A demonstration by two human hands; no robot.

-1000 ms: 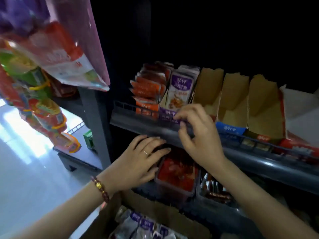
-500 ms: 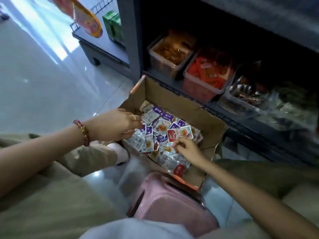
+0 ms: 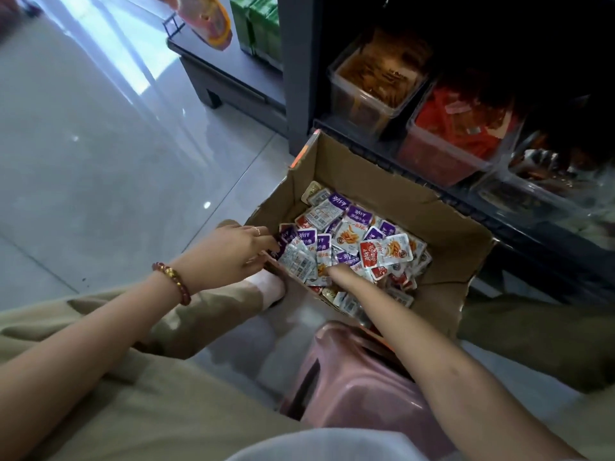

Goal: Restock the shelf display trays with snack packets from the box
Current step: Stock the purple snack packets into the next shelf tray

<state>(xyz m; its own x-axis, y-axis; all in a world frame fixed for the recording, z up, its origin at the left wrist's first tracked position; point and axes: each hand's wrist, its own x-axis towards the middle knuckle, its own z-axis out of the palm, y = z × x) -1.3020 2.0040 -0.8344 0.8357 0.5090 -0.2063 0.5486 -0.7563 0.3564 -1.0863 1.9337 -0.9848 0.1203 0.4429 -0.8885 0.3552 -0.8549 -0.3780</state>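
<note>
An open cardboard box (image 3: pixel 382 181) stands on the floor in front of the bottom shelf, holding several small purple, white and red snack packets (image 3: pixel 352 234). My left hand (image 3: pixel 229 251), with a ring and a beaded bracelet, reaches over the box's left wall; its thumb and fingers pinch a few purple packets there. My right hand (image 3: pixel 339 274) is dug into the middle of the pile, and its fingers are hidden under packets. On the bottom shelf sit clear trays: one with brown snacks (image 3: pixel 372 104), one with red packets (image 3: pixel 442 151), and a third to the right (image 3: pixel 519 197).
A pink plastic stool (image 3: pixel 359 387) is under me, just behind the box. My knees in khaki trousers flank the box. A low grey platform (image 3: pixel 219 71) with green cartons (image 3: pixel 259 24) stands at upper left. Glossy tiled floor lies to the left.
My view dropped from the upper shelf trays to the box on the floor. Both hands left the shelf and went into the box; the right hand has pushed deeper into the packets.
</note>
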